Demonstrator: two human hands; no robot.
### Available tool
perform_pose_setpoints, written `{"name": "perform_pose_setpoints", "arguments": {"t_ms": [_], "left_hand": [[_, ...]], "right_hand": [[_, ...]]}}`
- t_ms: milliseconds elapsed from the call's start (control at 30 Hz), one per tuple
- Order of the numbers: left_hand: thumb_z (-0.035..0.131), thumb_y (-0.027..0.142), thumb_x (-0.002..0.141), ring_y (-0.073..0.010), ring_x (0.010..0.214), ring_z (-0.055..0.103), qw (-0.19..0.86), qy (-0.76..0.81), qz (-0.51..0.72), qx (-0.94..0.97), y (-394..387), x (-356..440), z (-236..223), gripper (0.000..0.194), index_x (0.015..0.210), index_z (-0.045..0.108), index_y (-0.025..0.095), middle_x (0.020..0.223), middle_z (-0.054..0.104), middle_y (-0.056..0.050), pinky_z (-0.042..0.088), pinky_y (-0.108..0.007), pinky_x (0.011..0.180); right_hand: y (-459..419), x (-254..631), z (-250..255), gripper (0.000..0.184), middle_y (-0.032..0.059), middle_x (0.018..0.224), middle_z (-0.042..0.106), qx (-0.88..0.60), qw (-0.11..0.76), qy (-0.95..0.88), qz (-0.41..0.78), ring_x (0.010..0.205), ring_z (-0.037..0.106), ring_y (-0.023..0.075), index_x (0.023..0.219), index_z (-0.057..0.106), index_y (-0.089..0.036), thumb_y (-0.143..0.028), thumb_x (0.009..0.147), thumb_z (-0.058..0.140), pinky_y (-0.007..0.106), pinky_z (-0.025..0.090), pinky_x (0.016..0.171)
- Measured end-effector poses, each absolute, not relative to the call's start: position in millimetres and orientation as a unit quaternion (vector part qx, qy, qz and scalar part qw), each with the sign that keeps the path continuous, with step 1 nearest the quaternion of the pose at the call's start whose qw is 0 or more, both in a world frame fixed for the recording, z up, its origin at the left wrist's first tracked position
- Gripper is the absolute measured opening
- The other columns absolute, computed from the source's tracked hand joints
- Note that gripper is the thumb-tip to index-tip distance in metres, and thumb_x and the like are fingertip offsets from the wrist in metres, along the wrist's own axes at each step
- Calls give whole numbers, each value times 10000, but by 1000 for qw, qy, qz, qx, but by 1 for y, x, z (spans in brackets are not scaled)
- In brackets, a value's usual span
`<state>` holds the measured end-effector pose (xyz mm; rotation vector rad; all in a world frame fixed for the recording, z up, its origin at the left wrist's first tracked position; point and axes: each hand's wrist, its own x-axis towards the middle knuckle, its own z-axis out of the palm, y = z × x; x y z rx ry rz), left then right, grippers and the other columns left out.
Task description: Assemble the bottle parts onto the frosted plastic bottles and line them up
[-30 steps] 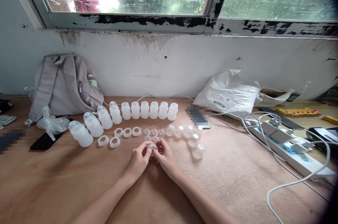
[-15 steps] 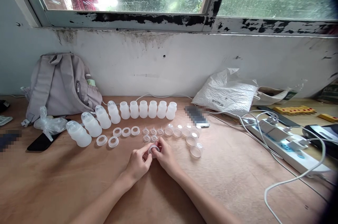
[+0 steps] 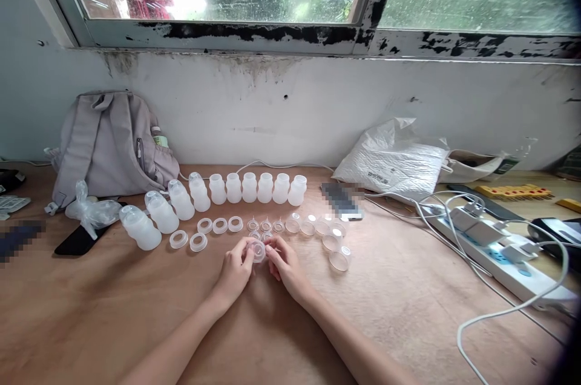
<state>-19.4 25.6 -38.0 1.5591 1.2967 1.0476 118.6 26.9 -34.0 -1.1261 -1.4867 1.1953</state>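
My left hand (image 3: 236,268) pinches a translucent bottle ring (image 3: 258,251) with what looks like a nipple seated in it. At the ring's right edge is my right hand (image 3: 285,264), its fingers curled in and seemingly gripping it too. Just beyond lie several clear nipples (image 3: 277,226), partly hidden by the fingers. More bottle rings (image 3: 198,242) lie to the left, and clear dome caps (image 3: 339,259) to the right. Behind stands a row of frosted baby bottles (image 3: 249,187) without tops; those at the left, such as a capped bottle (image 3: 140,229), wear caps.
A grey backpack (image 3: 109,143) leans on the wall at the left, near a knotted plastic bag (image 3: 91,209) and a black phone (image 3: 82,241). At the right are another phone (image 3: 341,198), a white parcel bag (image 3: 390,158), and a power strip (image 3: 499,252) with looping cables.
The ring has tipped so that its round face shows toward me. My right fingers have shifted to its right side, while my left hand keeps its pinch. The view has swung slightly left.
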Motion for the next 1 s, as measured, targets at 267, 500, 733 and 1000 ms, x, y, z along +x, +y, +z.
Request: {"name": "perform_pose_setpoints", "arguments": {"t_ms": [267,500,733,1000], "left_hand": [[346,517,798,-69,346,480,646,437,413,471,35,-23,-39,424,995,470,163,614,549,10,272,-140,289],[483,500,755,-9,324,267,591,448,426,518,32,-23,-36,328,764,451,174,500,354,95,170,-120,311],[416,524,781,-27,353,292,584,463,399,534,33,-24,-27,377,723,464,154,489,392,74,196,-137,336],[389,491,804,-131,530,575,399,536,436,603,76,-50,1,479,1196,375,216,753,625,-26,402,-205,443]], "right_hand": [[29,120,-37,257,-9,636,528,-467,433,-639,431,531,440,111,704,529,-187,-414,805,463,222,357,488],[23,120,-31,198,-17,620,486,-449,423,-709,342,565,410,119,660,502,-188,-288,827,464,235,330,532],[19,121,-30,219,-14,619,474,-435,433,-720,325,560,411,123,656,512,-193,-300,836,451,240,324,524],[29,139,-33,211,-4,635,490,-493,492,-643,319,556,430,132,721,506,-204,-363,837,428,238,337,495]]}}
